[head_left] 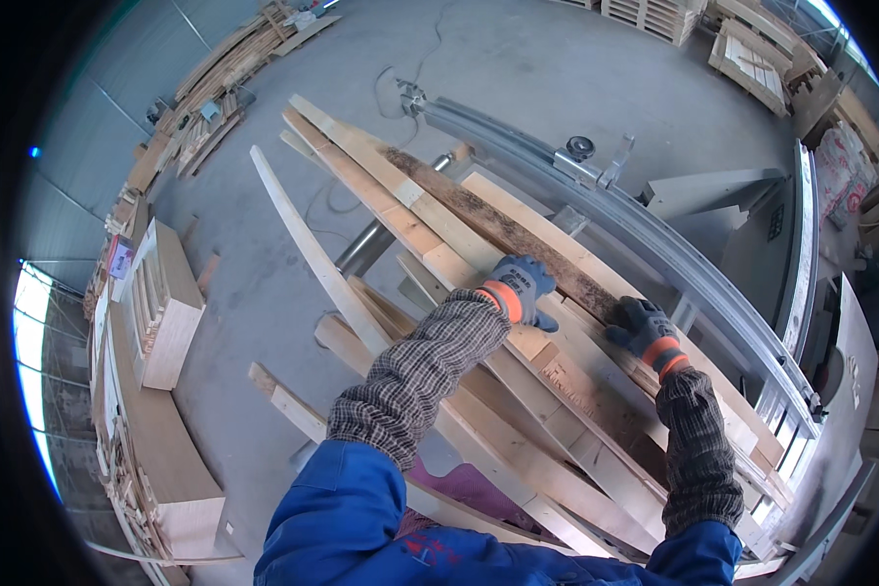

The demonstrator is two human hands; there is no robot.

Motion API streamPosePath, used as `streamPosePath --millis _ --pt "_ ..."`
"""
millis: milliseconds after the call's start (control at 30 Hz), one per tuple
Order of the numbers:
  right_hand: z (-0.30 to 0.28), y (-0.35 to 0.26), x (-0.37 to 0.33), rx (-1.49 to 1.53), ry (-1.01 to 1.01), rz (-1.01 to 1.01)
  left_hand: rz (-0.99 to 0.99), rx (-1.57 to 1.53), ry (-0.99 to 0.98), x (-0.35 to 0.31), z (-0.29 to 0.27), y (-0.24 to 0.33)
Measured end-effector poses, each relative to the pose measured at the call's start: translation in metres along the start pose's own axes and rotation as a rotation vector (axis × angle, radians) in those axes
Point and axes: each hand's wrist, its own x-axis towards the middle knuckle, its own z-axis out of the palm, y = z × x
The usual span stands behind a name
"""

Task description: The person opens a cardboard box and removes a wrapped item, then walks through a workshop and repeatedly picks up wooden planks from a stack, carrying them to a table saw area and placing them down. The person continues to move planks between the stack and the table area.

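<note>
A long wooden board with a dark, rough bark edge (498,227) runs diagonally across a pile of pale planks (381,200). My left hand (520,283), in a grey-blue glove with an orange cuff, is closed at the board's near-left side, its thumb along the planks. Farther right, my right hand (645,330) in a matching glove curls over the same board's lower stretch. The fingertips of both hands are partly hidden. Beneath my hands, several more planks lie side by side, one with a rough, chipped patch (566,379).
A metal rail (518,142) with a clamp-like fitting (579,156) borders the boards on the far right. A steel roller (366,249) shows under the planks. Stacked boards (171,303) line the left wall. Pallets (654,18) stand at the back, and a cable (381,88) crosses the floor.
</note>
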Motion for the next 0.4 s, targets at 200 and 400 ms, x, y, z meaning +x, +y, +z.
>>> streamPosePath --millis 200,400 --pt "0.004 -0.007 0.000 0.032 -0.002 0.126 -0.037 0.065 0.022 -0.013 0.000 0.009" --pt "-0.002 -0.023 -0.004 -0.079 0.027 0.200 -0.021 0.056 -0.010 -0.017 -0.003 0.022"
